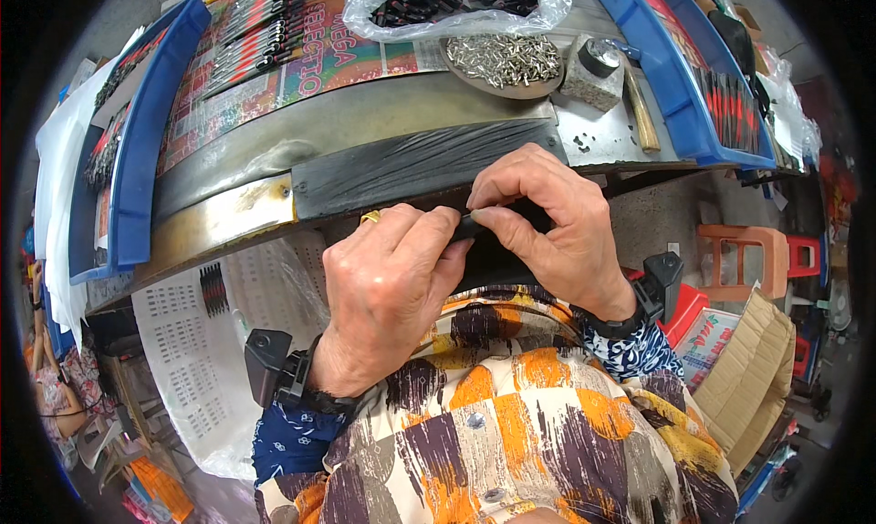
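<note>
A short black rod-like piece is held in front of my body, just off the near edge of the bench. The fingers of my left hand are wrapped round it, hiding most of its length. At its upper end my right hand has thumb and index finger pinched together. Whatever lies between those fingertips is too small and covered to make out. Right behind both hands runs a dark, scored strip along the bench edge.
Small silver metal pieces fill a round dish. Behind it sits a clear plastic bag of black parts. A stone block and a wooden handle lie to its right. Blue trays flank the bench. A cardboard box stands lower right.
</note>
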Available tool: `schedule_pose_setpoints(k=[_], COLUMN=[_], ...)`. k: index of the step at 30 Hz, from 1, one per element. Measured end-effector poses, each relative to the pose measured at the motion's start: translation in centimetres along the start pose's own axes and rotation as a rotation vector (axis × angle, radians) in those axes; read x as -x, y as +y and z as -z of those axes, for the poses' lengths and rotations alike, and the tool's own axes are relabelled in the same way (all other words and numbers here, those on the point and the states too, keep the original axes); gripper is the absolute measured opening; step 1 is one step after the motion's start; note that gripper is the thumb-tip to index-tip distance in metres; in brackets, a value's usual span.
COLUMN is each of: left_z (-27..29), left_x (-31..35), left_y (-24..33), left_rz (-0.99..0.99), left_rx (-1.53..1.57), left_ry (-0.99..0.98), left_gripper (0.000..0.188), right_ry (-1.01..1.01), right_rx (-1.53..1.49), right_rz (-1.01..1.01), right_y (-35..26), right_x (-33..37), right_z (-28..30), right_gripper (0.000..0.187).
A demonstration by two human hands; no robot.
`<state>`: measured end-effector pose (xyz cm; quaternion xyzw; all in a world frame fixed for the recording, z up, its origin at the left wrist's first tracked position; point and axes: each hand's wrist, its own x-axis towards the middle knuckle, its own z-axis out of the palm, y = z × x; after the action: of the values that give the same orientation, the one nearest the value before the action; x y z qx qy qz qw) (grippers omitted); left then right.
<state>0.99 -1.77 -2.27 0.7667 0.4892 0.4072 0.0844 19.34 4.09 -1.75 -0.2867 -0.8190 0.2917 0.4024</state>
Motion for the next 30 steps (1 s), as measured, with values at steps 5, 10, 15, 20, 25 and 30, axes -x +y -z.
schedule_pose_setpoints(k=[5,10,15,20,25,30], left_z=[-0.1,-0.2,-0.5,-0.4,-0.5,-0.8], left_x=[0.1,0.3,0.3,0.4,0.3,0.4], left_y=[-0.1,-0.3,-0.4,0.0,0.1,0.1], left_rz=[-0.011,-0.025,-0.032,0.034,0.019,-0.008], left_rx=[-0.012,-0.022,-0.032,-0.035,-0.075,-0.103], left_ry=[-0.002,-0.004,0.007,-0.002,-0.004,0.011], left_gripper=[0.027,0.027,0.028,0.024,0.025,0.027], right_ry=[0.058,0.101,0.070,0.036,-0.002,0.025], right_rx=[0.095,0.080,0.065,0.036,-0.110,-0.090], right_rz=[0.134,0.147,0.133,0.073,-0.127,-0.078], right_y=[0.1,0.0,0.2,0.2,0.0,0.4], right_x=[0.0,0.3,0.6,0.7,0.8,0.9], right_z=[-0.4,-1.0,-0.9,-0.8,-0.4,-0.7], right_gripper=[0.014,0.015,0.017,0.017,0.012,0.012])
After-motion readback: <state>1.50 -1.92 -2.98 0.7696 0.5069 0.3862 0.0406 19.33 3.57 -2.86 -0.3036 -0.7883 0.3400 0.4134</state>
